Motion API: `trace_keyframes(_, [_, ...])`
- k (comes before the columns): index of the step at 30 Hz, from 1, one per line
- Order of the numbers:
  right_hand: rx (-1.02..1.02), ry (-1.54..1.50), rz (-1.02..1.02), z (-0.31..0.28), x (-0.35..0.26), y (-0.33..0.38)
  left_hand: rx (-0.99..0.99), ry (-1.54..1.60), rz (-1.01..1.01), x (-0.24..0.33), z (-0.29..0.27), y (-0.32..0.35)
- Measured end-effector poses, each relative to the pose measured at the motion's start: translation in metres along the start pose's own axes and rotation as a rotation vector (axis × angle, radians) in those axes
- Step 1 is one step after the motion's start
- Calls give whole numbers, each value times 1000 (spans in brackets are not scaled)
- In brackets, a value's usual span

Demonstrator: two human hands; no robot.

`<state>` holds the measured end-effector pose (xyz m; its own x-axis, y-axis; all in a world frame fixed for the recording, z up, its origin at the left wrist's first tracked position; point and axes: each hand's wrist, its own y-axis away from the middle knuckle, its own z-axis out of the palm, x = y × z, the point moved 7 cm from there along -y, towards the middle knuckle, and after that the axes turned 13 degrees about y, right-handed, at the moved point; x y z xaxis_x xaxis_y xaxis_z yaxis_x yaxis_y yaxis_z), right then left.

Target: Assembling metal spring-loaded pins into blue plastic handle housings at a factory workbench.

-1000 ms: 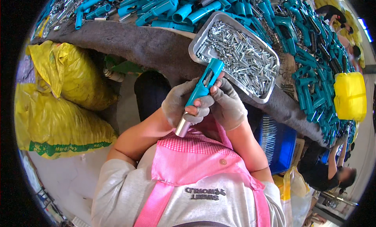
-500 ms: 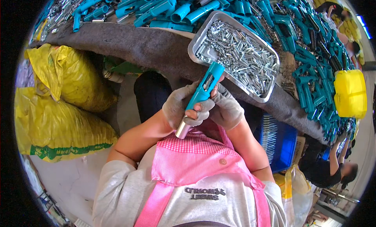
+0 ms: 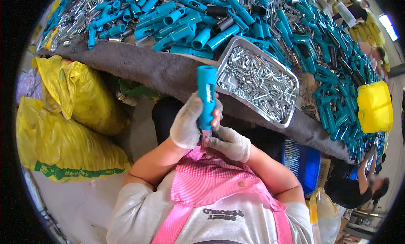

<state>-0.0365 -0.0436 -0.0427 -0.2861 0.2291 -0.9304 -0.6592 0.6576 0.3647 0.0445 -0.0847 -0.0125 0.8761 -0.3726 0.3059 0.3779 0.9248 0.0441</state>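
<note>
My left hand (image 3: pixel 187 124), in a worn white glove, grips a teal plastic tube (image 3: pixel 206 94) and holds it nearly upright in front of my chest. My right hand (image 3: pixel 231 142), also gloved, sits just below it, fingers pinched at the tube's lower end; what it pinches is hidden. Just beyond the tube lies a metal tray (image 3: pixel 230 53) full of small silver metal pins, at the near edge of a grey-covered table (image 3: pixel 139 67).
Many more teal tubes (image 3: pixel 198 20) and loose metal parts cover the table. Two stuffed yellow sacks (image 3: pixel 63 130) stand at my left. A yellow container (image 3: pixel 374 105) is at the right, a blue crate (image 3: pixel 301 162) below the table. Another person (image 3: pixel 358 187) works at lower right.
The tube has swung from a slant toward the tray to nearly upright. My right hand has dropped from beside the tube to its lower end.
</note>
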Motion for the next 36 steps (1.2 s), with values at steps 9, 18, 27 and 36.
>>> trace_keyframes(9, [-466,258,118,6,-64,-37,-67,227,241,57,5,6])
trace_keyframes(18, [14,1053,47,-15,-88,-59,-31,99,405,76,-8,-13])
trace_keyframes(27, [529,1886,-390,-193,-158,-137,173,-8,52,49,-18,-9])
trace_keyframes(36, [525,724,-486,-147,-158,-14,88,-855,107,52,-13,1])
